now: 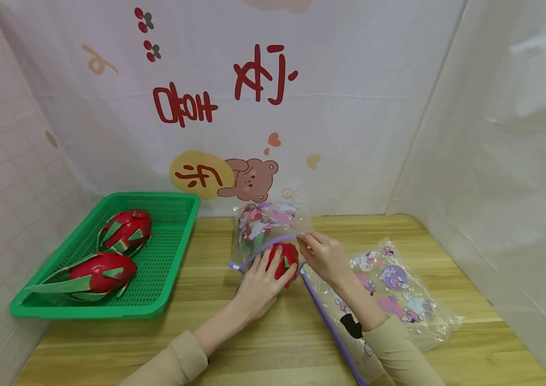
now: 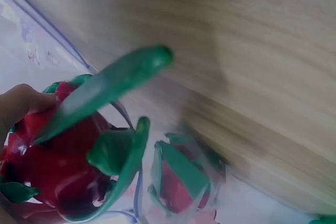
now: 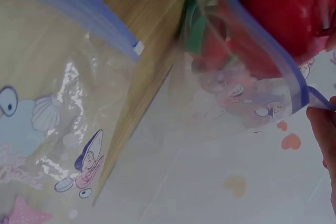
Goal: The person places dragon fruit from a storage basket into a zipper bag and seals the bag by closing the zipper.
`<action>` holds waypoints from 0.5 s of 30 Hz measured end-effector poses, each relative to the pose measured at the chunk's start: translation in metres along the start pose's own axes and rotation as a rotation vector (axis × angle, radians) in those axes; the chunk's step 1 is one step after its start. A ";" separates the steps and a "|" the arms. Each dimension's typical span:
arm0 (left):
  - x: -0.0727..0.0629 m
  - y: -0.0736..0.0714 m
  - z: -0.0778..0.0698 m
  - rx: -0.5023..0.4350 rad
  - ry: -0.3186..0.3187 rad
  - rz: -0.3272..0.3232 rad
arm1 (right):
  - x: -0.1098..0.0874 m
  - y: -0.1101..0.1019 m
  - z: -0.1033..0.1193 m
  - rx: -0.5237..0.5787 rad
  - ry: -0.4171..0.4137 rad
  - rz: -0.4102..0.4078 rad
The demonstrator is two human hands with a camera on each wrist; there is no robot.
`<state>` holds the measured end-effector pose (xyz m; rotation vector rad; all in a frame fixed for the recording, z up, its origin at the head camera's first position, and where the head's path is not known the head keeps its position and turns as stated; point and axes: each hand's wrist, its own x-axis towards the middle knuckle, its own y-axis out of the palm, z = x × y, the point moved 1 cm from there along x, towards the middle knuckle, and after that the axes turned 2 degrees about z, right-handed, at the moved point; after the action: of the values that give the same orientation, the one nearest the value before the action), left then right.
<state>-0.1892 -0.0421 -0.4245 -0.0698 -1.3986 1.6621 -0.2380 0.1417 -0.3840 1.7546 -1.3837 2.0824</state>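
My left hand [image 1: 257, 287] holds a red dragon fruit [image 1: 282, 262] with green scales at the mouth of a clear printed zip bag [image 1: 278, 217]. In the left wrist view the thumb lies on the fruit's red skin, its long green scales sticking out. My right hand [image 1: 325, 258] pinches the bag's purple zip edge [image 3: 294, 69] and holds the mouth apart. Behind the plastic lies another dragon fruit [image 2: 181, 182]. A white slider [image 1: 235, 266] sits at the left end of the purple edge.
A green basket [image 1: 169, 284] on the left holds two dragon fruits [image 1: 104, 272]. Under my right forearm, a second clear printed bag [image 1: 396, 300] with a purple zip lies flat on the wooden table [image 1: 263, 343]. A printed white curtain [image 1: 350, 107] stands behind.
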 end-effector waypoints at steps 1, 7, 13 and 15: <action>0.001 0.001 -0.001 0.008 0.008 0.006 | 0.001 0.000 0.000 0.016 0.007 0.005; 0.001 0.007 -0.002 0.026 -0.013 0.088 | 0.003 0.001 0.001 0.085 0.056 0.039; -0.001 0.019 0.002 -0.020 0.002 0.096 | 0.003 0.003 0.002 0.098 0.060 0.069; -0.002 0.022 0.003 -0.035 0.017 0.070 | 0.003 0.004 0.001 0.108 0.066 0.071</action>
<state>-0.2026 -0.0439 -0.4418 -0.1541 -1.4272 1.6911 -0.2401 0.1371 -0.3836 1.6812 -1.3599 2.2705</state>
